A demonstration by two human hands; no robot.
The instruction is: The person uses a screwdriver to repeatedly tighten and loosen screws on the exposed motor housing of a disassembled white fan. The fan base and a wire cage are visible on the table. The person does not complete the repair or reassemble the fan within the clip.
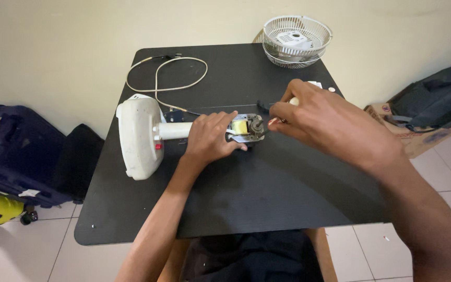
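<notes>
A white table fan lies on its side on the black table, its round base to the left and its white neck running right to a bare motor with a yellow coil. My left hand grips the neck just left of the motor. My right hand is closed on a cream-handled tool, probably a screwdriver, held at the motor's right end. The tool's tip is hidden by my fingers.
The fan's white cord loops across the table's far left. Stacked white wire fan grilles sit at the far edge. Dark and yellow suitcases stand on the floor left; a cardboard box and black bag lie right.
</notes>
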